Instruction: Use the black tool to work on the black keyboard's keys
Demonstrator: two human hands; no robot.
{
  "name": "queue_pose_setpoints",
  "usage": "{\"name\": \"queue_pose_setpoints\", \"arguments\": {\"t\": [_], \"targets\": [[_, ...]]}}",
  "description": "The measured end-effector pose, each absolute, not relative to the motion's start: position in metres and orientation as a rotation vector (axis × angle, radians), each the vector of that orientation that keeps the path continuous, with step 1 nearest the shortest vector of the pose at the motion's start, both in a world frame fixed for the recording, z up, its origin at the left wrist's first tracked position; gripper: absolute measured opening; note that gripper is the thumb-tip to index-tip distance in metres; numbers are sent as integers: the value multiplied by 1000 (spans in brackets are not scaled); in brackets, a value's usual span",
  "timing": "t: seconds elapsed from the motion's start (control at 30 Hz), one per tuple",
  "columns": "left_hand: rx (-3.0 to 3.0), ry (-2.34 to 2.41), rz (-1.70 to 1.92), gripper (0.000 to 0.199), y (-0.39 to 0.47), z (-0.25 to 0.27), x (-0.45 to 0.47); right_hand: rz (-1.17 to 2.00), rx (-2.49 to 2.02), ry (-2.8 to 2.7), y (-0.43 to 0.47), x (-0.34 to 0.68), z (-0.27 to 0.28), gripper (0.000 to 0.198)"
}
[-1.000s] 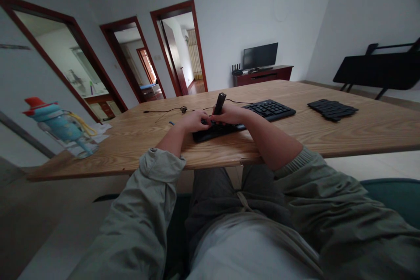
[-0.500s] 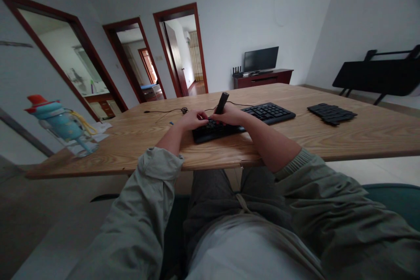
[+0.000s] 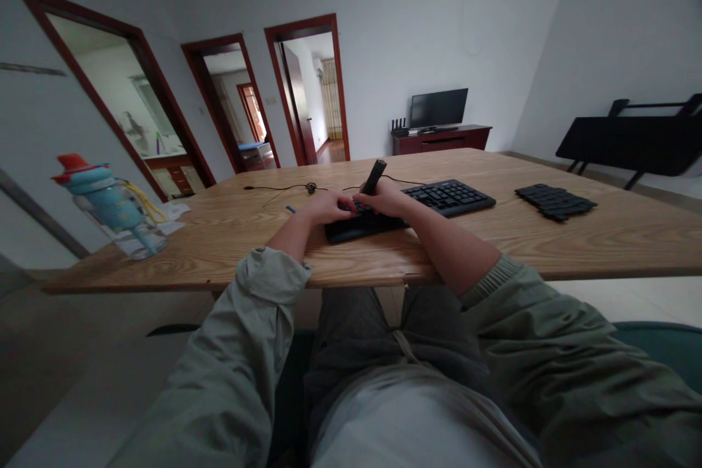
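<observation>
**Both hands at the near end of a black keyboard**

The keyboard (image 3: 417,206) lies flat on the wooden surface (image 3: 548,241), a little back from its near edge, with its cable trailing off to the left behind it. The right hand (image 3: 387,199) is closed around a dark, stick-like tool (image 3: 374,176) that stands up at a slight tilt from the keyboard's left part. The left hand (image 3: 327,206) rests curled on the same end, fingers bent down onto the keys; whether it pinches anything there cannot be told.

The keyboard looks like a light, stiff plastic slab that would slide easily on the smooth wood, so it is best steadied by its edges or frame. Its keys are small and would likely pop loose under a sideways pull. The tool seems rigid and slim, held best around the shaft, as it is now.

The hands cover the spot where the tool meets the keys, so its tip is hidden. To the right, well apart, sits a dark pile of small flat pieces (image 3: 555,200), too small to identify. A blue bottle (image 3: 110,205) with a red cap stands at the far left.
</observation>
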State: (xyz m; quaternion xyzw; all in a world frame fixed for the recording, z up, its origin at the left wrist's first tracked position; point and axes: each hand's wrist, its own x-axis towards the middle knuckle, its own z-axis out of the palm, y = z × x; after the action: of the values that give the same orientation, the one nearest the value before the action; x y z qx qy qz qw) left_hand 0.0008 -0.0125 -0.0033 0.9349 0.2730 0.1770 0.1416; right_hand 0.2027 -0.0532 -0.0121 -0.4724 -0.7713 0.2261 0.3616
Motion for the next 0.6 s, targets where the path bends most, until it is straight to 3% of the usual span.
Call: {"name": "queue_pose_setpoints", "arguments": {"t": [0.37,0.6], "targets": [[2746,667,432,16,-8,-6,1,551,-1075,-2157,-64,203,-6,35],[2729,694,446,14,-11,-5,4,584,-1103,-2092,-62,203,-5,15]]}}
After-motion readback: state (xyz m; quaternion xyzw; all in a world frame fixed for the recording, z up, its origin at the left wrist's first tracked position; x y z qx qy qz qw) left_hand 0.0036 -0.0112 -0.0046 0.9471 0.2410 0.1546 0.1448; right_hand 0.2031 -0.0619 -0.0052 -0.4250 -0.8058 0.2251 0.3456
